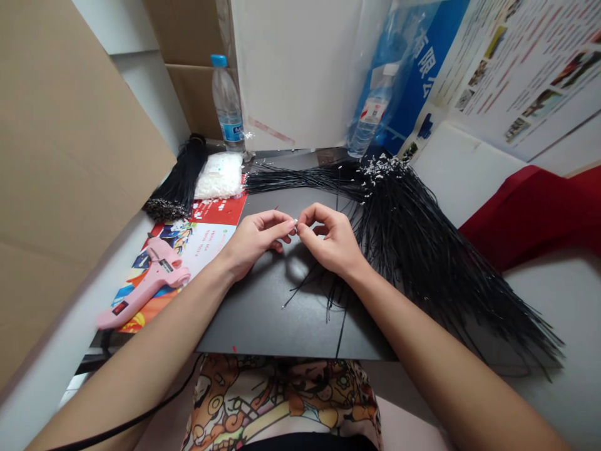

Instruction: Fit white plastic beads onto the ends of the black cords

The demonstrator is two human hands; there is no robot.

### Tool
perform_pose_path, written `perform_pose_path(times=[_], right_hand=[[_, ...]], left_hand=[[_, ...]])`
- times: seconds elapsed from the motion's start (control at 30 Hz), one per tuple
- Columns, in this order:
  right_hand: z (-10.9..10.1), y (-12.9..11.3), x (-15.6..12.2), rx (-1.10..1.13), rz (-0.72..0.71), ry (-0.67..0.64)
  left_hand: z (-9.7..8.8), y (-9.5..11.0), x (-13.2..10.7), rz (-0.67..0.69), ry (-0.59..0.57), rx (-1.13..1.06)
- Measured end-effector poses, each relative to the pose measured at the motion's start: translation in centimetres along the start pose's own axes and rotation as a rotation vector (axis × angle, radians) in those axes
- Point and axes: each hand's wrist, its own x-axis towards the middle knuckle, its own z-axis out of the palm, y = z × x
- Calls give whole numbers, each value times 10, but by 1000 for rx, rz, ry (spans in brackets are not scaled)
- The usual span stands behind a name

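Note:
My left hand (259, 239) and my right hand (329, 241) meet above a black board (263, 319), their fingertips pinching a small pale tip of a thin black cord (295, 223). The fingers largely hide that tip. A large bundle of thin black cords (422, 250) fans out to the right of my right hand, with white specks at its gathered end (380, 172). Several loose cords (310, 282) lie on the board below my hands. A pink hot glue gun (153, 285) rests left of my left hand on a colourful printed sheet (206, 241).
A smaller black cord bundle (177, 178) and a bag of white pieces (219, 176) sit at the back left. Plastic water bottles (228, 103) (370, 119) stand behind. A cardboard sheet (70, 156) walls the left, and red cloth (530, 213) lies right.

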Motion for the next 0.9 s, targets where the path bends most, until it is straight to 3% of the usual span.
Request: perform_pose_path(times=[0.67, 0.9], right_hand=[[3, 8, 5, 170, 147, -70], [4, 7, 4, 9, 109, -37]], left_hand=[[6, -1, 0, 121, 68, 84], [5, -5, 1, 90, 85, 174]])
